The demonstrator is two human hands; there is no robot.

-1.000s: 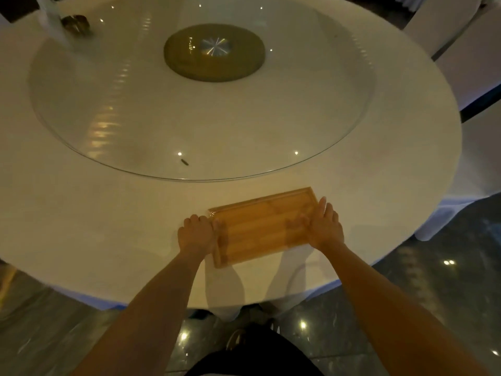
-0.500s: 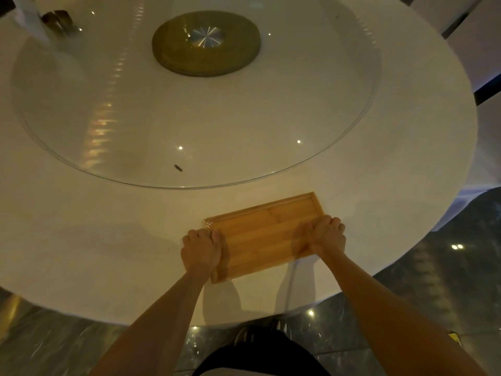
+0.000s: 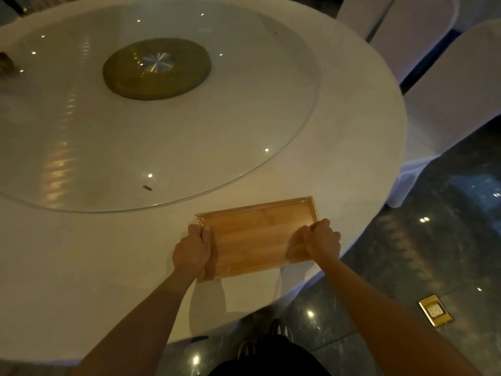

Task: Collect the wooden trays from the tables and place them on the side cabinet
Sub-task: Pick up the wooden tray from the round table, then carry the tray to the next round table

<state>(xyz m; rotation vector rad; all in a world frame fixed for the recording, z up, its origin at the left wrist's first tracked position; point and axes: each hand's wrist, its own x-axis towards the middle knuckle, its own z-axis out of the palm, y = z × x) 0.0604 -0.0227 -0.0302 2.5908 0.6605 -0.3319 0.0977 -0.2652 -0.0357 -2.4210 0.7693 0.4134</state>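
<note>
A rectangular wooden tray (image 3: 257, 237) lies on the round white table (image 3: 81, 280), close to the near edge. My left hand (image 3: 193, 248) grips the tray's left short side, thumb over the rim. My right hand (image 3: 322, 240) is closed over the right short side, fingers curled around the rim. The tray looks empty. Whether it rests on the cloth or is just off it, I cannot tell.
A large glass turntable (image 3: 81, 131) with a dark round hub (image 3: 157, 69) covers most of the table. White-covered chairs (image 3: 458, 85) stand at the right. Dark glossy floor (image 3: 406, 267) with a brass floor socket (image 3: 435, 310) lies to the right.
Both hands went from resting flat at the tray's ends to curling around its short sides. The view has shifted so the table sits further left.
</note>
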